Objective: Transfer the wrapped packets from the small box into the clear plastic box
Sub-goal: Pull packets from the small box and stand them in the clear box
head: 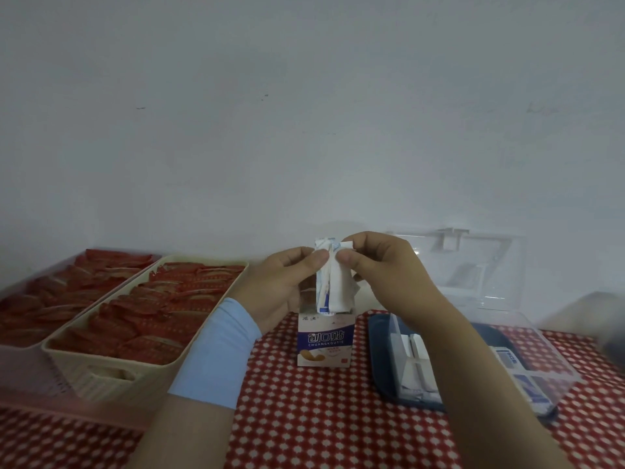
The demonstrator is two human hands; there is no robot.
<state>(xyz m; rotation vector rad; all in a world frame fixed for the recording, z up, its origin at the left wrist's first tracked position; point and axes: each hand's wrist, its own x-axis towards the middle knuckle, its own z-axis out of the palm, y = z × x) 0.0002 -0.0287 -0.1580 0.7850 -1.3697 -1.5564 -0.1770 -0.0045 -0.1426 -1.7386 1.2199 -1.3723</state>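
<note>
A small white and purple box [325, 340] stands upright on the red checked cloth at centre. A bunch of white wrapped packets [332, 282] rises out of its open top. My left hand [287, 286] pinches the bunch from the left near its upper end. My right hand [382, 265] pinches it from the right at the same height. The clear plastic box [554, 363] lies to the right with its lid [473, 265] swung up behind it. Several white packets lie inside the box, partly hidden by my right forearm.
Two trays of red wrapped items sit at the left: a cream tray [111, 370] and a pink tray [20, 374] beside it. A white wall stands right behind the table. A grey object [608, 319] shows at the far right edge.
</note>
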